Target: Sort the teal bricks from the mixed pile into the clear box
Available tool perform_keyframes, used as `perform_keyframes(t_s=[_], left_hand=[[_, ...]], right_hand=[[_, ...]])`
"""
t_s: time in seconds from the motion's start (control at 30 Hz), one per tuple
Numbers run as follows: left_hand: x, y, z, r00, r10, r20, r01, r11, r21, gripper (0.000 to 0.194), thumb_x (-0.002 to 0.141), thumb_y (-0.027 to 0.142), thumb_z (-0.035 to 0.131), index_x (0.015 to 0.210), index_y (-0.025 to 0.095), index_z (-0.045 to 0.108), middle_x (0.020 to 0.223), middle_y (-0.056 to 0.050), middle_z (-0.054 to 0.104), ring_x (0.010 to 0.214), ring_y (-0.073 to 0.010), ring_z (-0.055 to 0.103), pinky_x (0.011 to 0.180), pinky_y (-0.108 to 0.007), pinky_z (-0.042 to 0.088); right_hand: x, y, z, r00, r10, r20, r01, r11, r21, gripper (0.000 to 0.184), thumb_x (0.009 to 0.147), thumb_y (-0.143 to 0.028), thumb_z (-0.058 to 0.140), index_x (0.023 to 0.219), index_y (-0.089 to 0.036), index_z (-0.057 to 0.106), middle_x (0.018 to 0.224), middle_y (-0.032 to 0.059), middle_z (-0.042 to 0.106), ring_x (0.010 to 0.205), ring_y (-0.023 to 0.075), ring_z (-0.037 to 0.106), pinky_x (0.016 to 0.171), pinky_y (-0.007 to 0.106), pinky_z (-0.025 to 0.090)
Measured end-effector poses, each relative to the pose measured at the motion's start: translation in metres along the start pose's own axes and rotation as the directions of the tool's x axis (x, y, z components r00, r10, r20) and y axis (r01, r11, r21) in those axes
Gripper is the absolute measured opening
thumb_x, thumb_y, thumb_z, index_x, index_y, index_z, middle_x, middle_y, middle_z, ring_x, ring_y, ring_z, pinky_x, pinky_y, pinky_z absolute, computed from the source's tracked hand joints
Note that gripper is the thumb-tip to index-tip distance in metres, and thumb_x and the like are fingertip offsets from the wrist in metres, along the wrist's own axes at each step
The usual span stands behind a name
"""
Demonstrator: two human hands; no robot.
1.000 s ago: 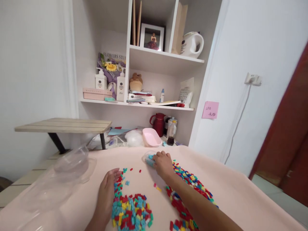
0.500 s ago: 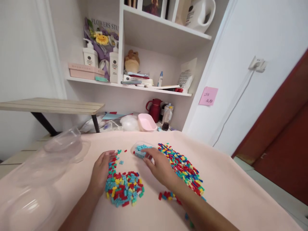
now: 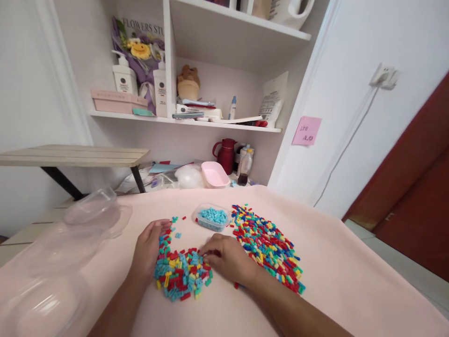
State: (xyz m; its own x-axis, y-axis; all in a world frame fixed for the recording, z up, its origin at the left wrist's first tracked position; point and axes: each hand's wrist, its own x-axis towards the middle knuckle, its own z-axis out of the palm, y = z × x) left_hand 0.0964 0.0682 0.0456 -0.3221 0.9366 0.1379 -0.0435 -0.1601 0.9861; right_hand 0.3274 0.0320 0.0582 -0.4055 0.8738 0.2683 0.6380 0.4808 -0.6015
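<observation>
My left hand (image 3: 149, 245) rests on its edge, fingers stretched out, along the left side of a small mixed pile of toy building bricks (image 3: 180, 276). Red, yellow, green and light-blue bricks make up this pile. At the pile's upper right edge, my right hand (image 3: 229, 257) has its thumb and fingers curled together. What lies between those fingertips is too small to make out. Beyond the right hand stands a clear plastic tub (image 3: 213, 226) holding light-blue bricks (image 3: 213, 215). A larger pile of mixed bricks (image 3: 270, 243) spreads to the right, partly hidden by my right forearm.
Clear plastic containers (image 3: 93, 210) lie on the left of the pink-covered table (image 3: 336, 281). A pink basin (image 3: 215, 175), a red jug (image 3: 226, 157) and a bottle (image 3: 245, 167) stand at the back, beneath shelves (image 3: 189, 120). A slatted wooden stand (image 3: 73, 155) rises at left.
My right hand has moved from the tub of light-blue bricks back toward me, to the small mixed pile. The left hand stays beside that pile. The camera view has shifted slightly.
</observation>
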Motion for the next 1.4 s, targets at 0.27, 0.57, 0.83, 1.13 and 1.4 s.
perform_keyframes(t_s=[0.27,0.57,0.83,1.13,1.4], left_hand=[[0.000,0.001,0.003,1.000,-0.004,-0.003,0.005,0.999,0.035,0.047,0.075,0.063,0.060,0.089,0.019,0.070,0.095,-0.008,0.074,0.094,-0.0232,0.067,0.097,-0.043,0.048],[0.000,0.002,0.001,0.999,-0.028,-0.014,0.029,0.999,0.034,0.050,0.071,0.066,0.060,0.088,0.020,0.071,0.092,-0.008,0.075,0.094,-0.0247,0.069,0.097,-0.043,0.049],[0.002,0.000,0.000,0.999,-0.042,0.003,0.042,0.999,0.013,0.054,0.069,0.070,0.061,0.090,0.020,0.070,0.094,-0.009,0.075,0.097,-0.0267,0.069,0.098,-0.046,0.048],[-0.001,0.005,0.003,0.999,-0.044,-0.024,0.045,0.998,0.037,0.053,0.069,0.069,0.059,0.087,0.020,0.070,0.090,-0.008,0.075,0.093,-0.0261,0.069,0.095,-0.044,0.049],[0.000,0.001,0.002,0.999,-0.030,-0.036,0.032,0.997,0.066,0.047,0.075,0.063,0.055,0.091,0.021,0.068,0.089,-0.007,0.075,0.091,-0.0249,0.069,0.094,-0.043,0.049]], right_hand=[[-0.004,-0.004,0.001,0.998,-0.066,-0.010,0.066,0.998,-0.014,0.019,0.080,-0.014,0.068,0.087,-0.029,0.078,0.091,-0.0007,0.074,0.086,0.0151,0.067,0.080,0.024,0.048],[0.026,-0.005,-0.052,0.966,0.059,-0.251,0.029,0.942,0.335,0.010,0.082,-0.028,0.066,0.082,-0.021,0.074,0.075,0.0005,0.070,0.070,0.0153,0.062,0.064,0.025,0.048],[0.047,0.024,-0.059,0.908,0.024,-0.418,-0.038,0.999,-0.025,0.025,0.088,-0.025,0.056,0.106,-0.021,0.073,0.092,0.0054,0.073,0.073,0.0173,0.064,0.074,0.032,0.050],[0.030,0.034,-0.057,0.953,-0.104,-0.283,0.071,0.990,-0.124,0.024,0.093,-0.019,0.051,0.099,-0.023,0.074,0.097,0.0058,0.074,0.091,0.0188,0.067,0.084,0.032,0.050],[0.024,0.045,-0.062,0.945,-0.010,-0.326,-0.066,0.973,-0.221,0.041,0.079,0.000,0.042,0.093,-0.022,0.073,0.102,0.0046,0.069,0.093,0.0192,0.063,0.084,0.031,0.046]])
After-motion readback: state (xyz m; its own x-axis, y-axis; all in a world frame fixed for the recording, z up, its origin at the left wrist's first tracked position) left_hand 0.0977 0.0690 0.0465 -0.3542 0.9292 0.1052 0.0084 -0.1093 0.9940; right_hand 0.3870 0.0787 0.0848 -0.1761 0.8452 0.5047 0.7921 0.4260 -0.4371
